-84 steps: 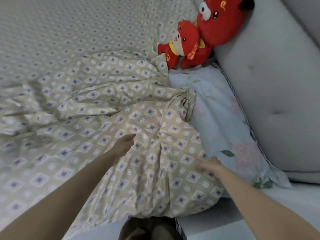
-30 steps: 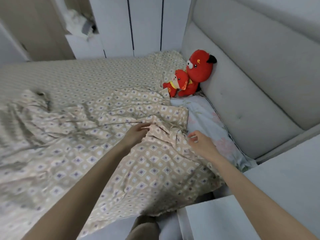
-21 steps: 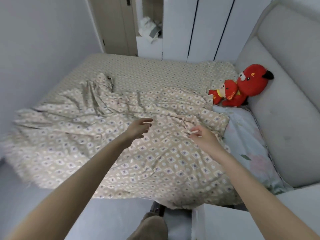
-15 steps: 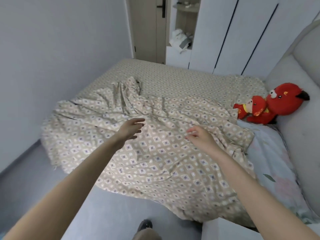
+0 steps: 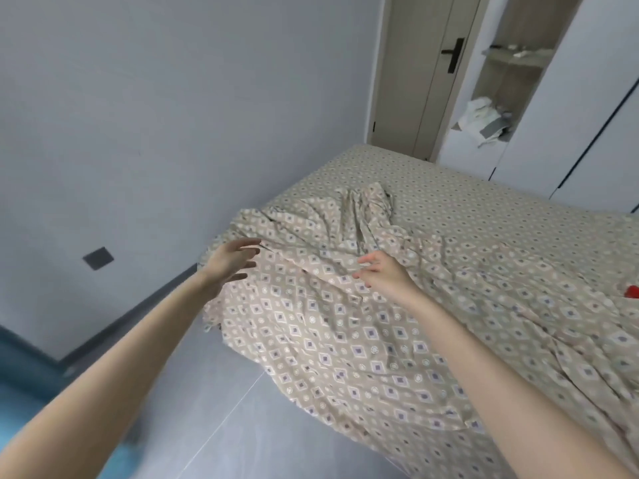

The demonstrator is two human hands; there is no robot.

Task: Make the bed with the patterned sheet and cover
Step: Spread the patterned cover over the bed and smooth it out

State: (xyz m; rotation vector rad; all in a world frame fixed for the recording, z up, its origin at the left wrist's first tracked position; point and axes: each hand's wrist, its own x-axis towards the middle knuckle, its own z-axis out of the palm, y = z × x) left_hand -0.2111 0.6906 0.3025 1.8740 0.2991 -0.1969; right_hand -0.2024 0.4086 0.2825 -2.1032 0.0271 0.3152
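A beige cover with a diamond pattern (image 5: 363,326) lies crumpled over the near side of the bed and hangs over its edge towards the floor. Beneath it the fitted sheet with small dots (image 5: 466,198) covers the far part of the mattress. My left hand (image 5: 231,261) hovers with fingers spread at the cover's left corner, holding nothing. My right hand (image 5: 383,271) is above the middle folds of the cover, fingers apart and curled, also holding nothing.
A grey wall with a dark socket plate (image 5: 98,258) runs along the left. Grey floor (image 5: 214,409) lies between me and the bed. A beige door (image 5: 418,74), an open shelf with clutter (image 5: 487,122) and white wardrobe doors (image 5: 587,108) stand behind. A red toy's edge (image 5: 633,291) shows far right.
My view has swung left towards the foot of the bed; the red toys, pillow and headboard have left the frame. Both hands have let go of the cover and moved left, open.
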